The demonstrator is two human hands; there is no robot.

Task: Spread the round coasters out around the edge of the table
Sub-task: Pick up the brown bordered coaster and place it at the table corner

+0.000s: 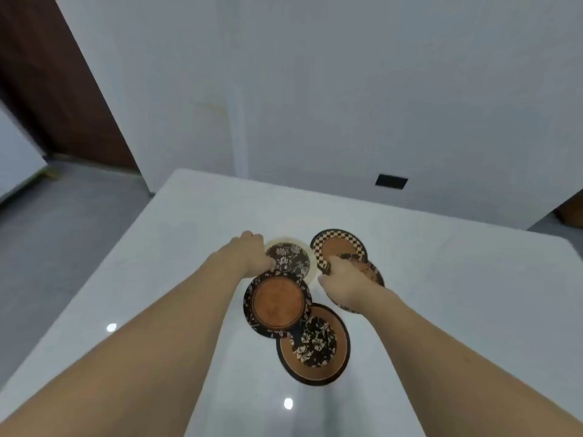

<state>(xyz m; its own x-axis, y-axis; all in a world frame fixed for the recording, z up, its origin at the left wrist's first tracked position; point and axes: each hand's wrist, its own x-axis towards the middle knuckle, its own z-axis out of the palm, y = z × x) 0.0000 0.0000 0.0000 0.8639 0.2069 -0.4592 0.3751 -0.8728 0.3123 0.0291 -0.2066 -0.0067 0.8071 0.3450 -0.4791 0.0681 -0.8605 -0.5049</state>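
Note:
Several round coasters lie clustered in the middle of a white table [441,310]. My left hand [252,255] grips the left edge of a cream-rimmed floral coaster [291,258]. My right hand [344,279] pinches the near edge of a checker-rimmed coaster [339,244] and covers most of a brown coaster [373,274] beneath it. Nearer me, a leaf-rimmed orange coaster [277,305] overlaps a brown coaster with a floral centre [315,345].
The table's far edge [284,181] meets a white wall with a black socket [391,181]. Grey floor [63,222] runs along the left side. A dark wooden door [47,74] stands at the far left.

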